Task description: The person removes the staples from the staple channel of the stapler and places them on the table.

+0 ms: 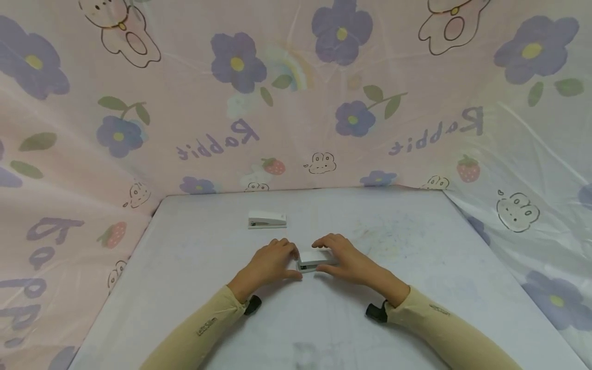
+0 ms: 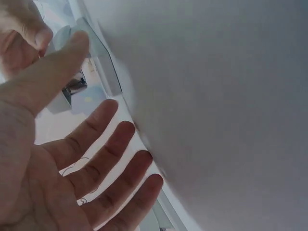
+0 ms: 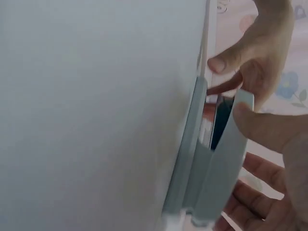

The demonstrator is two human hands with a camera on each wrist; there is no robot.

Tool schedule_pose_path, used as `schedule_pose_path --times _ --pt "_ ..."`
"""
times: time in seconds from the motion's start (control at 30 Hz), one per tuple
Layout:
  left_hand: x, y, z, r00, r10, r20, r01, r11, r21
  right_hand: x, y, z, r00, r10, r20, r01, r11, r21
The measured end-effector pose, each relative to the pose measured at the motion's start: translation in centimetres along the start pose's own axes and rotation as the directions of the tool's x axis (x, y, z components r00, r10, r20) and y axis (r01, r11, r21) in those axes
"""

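A pale grey-white stapler [image 1: 315, 258] lies on the white table between my two hands, its front end facing left. My right hand [image 1: 347, 261] straddles it, thumb along the near side and fingers past the far side. In the right wrist view the thumb [image 3: 244, 118] overlaps the stapler's upper arm [image 3: 221, 178], and the fingertips are partly hidden behind it. At the stapler's front end is my left hand [image 1: 274, 262], fingers spread and nearly straight. In the left wrist view its thumb overlaps the stapler [image 2: 103, 62].
A second white stapler [image 1: 267, 220] sits farther back on the table [image 1: 194, 267], left of centre. Patterned cloth [image 1: 287, 113] with flowers and rabbits hangs behind and along both sides. Dark wrist straps show at both sleeve cuffs.
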State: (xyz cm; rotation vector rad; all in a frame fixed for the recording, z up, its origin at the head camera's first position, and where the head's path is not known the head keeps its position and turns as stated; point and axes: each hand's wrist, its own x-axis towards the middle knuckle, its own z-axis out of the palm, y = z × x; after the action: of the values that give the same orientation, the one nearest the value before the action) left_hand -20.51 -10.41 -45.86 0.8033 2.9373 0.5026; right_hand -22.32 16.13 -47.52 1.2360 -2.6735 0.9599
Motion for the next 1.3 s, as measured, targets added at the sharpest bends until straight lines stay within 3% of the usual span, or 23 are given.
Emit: schedule_pose_path --times 0.17,0.4,0.73,1.3 --pt "0.3 0.2 0.3 1.0 -0.023 0.005 0.023 1.0 0.005 0.9 -0.1 0.8 0.999 -0.031 0.012 0.03 0.998 0.047" --pt "0.5 0.4 0.4 0.999 -0.04 0.005 0.04 0.999 0.003 1.3 -0.1 1.2 0.998 0.035 0.047 -0.038 0.997 0.063" --pt "0.9 0.6 0.6 0.997 -0.072 -0.004 0.072 0.995 0.065 1.6 -0.3 1.3 0.995 0.055 0.078 -0.057 0.998 0.02" --pt "0.9 1.3 0.4 0.996 -0.089 0.002 0.089 0.992 0.093 1.3 -0.2 1.0 0.998 0.017 0.066 -0.023 0.996 0.084"
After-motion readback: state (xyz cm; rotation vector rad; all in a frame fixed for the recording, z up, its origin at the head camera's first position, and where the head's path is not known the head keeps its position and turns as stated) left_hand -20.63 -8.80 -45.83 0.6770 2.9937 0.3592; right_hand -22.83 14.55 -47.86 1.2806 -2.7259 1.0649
